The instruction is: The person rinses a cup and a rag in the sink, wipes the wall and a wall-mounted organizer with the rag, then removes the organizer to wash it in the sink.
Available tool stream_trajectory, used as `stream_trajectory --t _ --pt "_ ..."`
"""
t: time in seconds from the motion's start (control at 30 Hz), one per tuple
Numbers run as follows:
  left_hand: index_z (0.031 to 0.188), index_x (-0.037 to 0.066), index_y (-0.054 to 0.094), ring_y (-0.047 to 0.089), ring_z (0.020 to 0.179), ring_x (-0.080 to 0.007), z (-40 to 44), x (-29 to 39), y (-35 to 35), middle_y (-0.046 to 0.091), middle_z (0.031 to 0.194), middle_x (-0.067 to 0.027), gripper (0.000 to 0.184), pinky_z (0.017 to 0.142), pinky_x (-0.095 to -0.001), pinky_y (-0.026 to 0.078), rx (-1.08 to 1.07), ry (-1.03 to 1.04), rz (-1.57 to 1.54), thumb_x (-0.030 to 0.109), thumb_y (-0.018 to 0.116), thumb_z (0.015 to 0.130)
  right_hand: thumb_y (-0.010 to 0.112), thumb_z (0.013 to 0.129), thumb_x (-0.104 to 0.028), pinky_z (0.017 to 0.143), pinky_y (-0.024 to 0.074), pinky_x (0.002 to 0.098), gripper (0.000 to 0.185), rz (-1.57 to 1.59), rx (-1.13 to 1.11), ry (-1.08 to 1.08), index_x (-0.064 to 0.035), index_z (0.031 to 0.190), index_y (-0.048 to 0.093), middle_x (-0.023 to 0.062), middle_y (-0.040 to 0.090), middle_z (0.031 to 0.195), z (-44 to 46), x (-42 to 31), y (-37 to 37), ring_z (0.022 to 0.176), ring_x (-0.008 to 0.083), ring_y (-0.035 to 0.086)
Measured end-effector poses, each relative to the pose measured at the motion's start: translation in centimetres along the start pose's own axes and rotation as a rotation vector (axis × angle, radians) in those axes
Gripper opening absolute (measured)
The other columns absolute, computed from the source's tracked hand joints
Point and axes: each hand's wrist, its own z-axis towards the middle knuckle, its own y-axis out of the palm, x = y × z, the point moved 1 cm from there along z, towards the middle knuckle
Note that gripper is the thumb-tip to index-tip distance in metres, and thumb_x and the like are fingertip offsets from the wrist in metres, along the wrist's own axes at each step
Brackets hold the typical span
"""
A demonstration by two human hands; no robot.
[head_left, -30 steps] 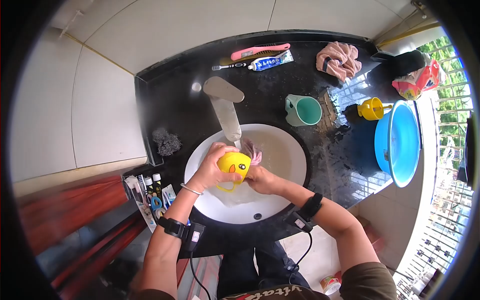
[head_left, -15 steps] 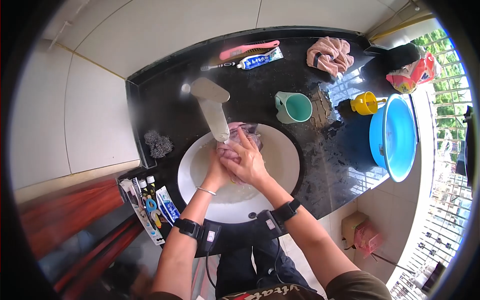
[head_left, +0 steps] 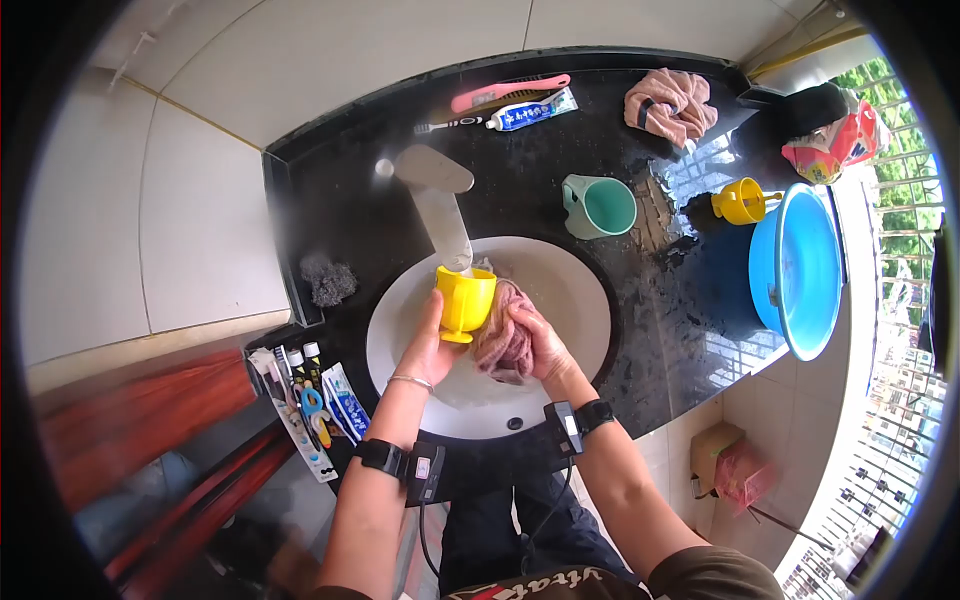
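Note:
My left hand [head_left: 428, 340] grips a yellow cup [head_left: 468, 300] from its left side, with the cup's mouth just under the faucet [head_left: 440, 220]. The cup stands upright, its handle turned toward me. My right hand [head_left: 543, 343] is closed on a wet, bunched pink cloth [head_left: 505, 345], which hangs against the cup's right side. Both hands are above the white sink [head_left: 590, 330], which has cloudy water in it.
A green cup [head_left: 608, 207], a second yellow cup [head_left: 741, 201] and a blue basin [head_left: 800, 270] stand on the right. Toothpaste [head_left: 530, 112], a pink comb [head_left: 505, 92] and a folded cloth [head_left: 672, 105] lie behind. A grey scrubber [head_left: 328, 281] sits left.
The yellow cup, hidden under the cloth half a second ago, shows again, upright below the faucet. My hands have moved apart, and the cloth is now at the right in my right hand.

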Motion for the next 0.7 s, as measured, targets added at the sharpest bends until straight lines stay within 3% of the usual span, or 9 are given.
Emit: stream_trajectory --t 0.03,0.07,0.1,0.2,0.33,0.5,0.57,0.63,0.7 --pt "0.135 0.016 0.033 0.042 0.122 -0.0218 -0.1 0.4 0.2 0.043 0.13 -0.006 0.074 0.103 -0.0433 0.034 0.009 0.07 0.209 0.057 0.06 0.08 0.065 0.082 -0.02 0.093 0.0465 0.0351 0.057 0.006 0.001 0.001 -0.0082 0.13 0.038 0.012 0.052 0.119 -0.2 0.1 0.0 0.104 0.0209 0.056" --pt "0.137 0.014 0.029 0.04 0.124 -0.0213 -0.7 1.0 0.1 0.041 0.131 -0.0062 0.079 0.105 -0.0403 0.033 0.016 0.102 0.234 0.034 0.075 0.075 0.066 0.08 -0.017 0.094 0.0461 0.035 0.058 -0.071 -0.006 -0.053 -0.0079 0.129 0.038 0.0115 0.052 0.119 -0.3 -0.1 0.1 0.105 0.0207 0.056" --pt "0.137 0.014 0.029 0.04 0.124 -0.0213 -1.2 1.7 0.5 0.041 0.131 -0.0062 0.079 0.105 -0.0403 0.033 0.017 0.103 0.237 0.034 0.075 0.075 0.068 0.078 -0.014 0.094 0.0456 0.0349 0.058 -0.147 -0.011 -0.108 -0.0076 0.128 0.039 0.011 0.052 0.119 -0.5 -0.5 0.5 0.105 0.0205 0.055" --pt "0.134 0.009 0.032 0.034 0.13 -0.0247 -2.1 3.1 1.3 0.039 0.134 -0.01 0.093 0.107 -0.0374 0.03 -0.201 0.448 1.008 0.005 0.083 0.056 0.07 0.074 -0.009 0.09 0.0472 0.0306 0.051 -0.346 -0.056 -0.106 -0.0069 0.119 0.047 0.0063 0.057 0.109 -0.8 -0.9 0.4 0.098 0.0166 0.057" --pt "0.126 0.008 0.039 0.038 0.126 -0.0351 -2.8 3.9 2.5 0.04 0.132 -0.0152 0.088 0.107 -0.0404 0.031 -0.115 0.86 1.581 0.012 0.086 0.052 0.067 0.078 -0.013 0.084 0.0481 0.0264 0.039 -0.532 -0.047 -0.135 -0.006 0.113 0.053 0.0034 0.06 0.1 -1.0 -1.1 0.3 0.091 0.0132 0.058" --pt "0.122 0.008 0.041 0.042 0.122 -0.0357 -2.2 4.3 0.7 0.046 0.126 -0.0147 0.084 0.103 -0.0409 0.035 -0.008 0.762 1.519 0.011 0.086 0.051 0.045 0.093 -0.035 0.091 0.0451 0.0304 0.053 -0.271 -0.081 -0.12 0.0035 0.129 0.042 0.0109 0.057 0.116 -3.8 -4.0 2.7 0.102 0.0172 0.058" --pt "0.12 0.008 0.042 0.044 0.12 -0.0348 -2.1 4.5 0.5 0.048 0.123 -0.0145 0.083 0.101 -0.0407 0.037 0.043 0.737 1.588 0.011 0.086 0.05 0.048 0.091 -0.036 0.092 0.0451 0.0308 0.058 -0.244 -0.2 -0.113 0.0046 0.131 0.039 0.0126 0.055 0.119 -5.5 -5.0 5.0 0.104 0.0198 0.058" --pt "0.118 0.007 0.042 0.048 0.114 -0.0333 -2.0 4.8 1.3 0.05 0.119 -0.0151 0.083 0.097 -0.0397 0.041 -0.074 0.701 1.565 0.007 0.085 0.047 0.059 0.08 -0.044 0.097 0.0405 0.0355 0.069 -0.626 -0.31 -0.027 -0.0007 0.13 0.043 0.0159 0.053 0.122 -5.3 -5.6 6.1 0.113 0.0241 0.052" --pt "0.117 0.006 0.043 0.051 0.108 -0.0337 -1.9 4.3 2.7 0.052 0.114 -0.0151 0.079 0.092 -0.0393 0.043 -0.08 0.714 1.444 0.007 0.083 0.048 0.064 0.072 -0.04 0.1 0.0348 0.0403 0.065 -1.708 -0.392 -0.384 -0.0068 0.126 0.048 0.0156 0.052 0.123 -3.7 -5.2 7.3 0.119 0.0285 0.045"
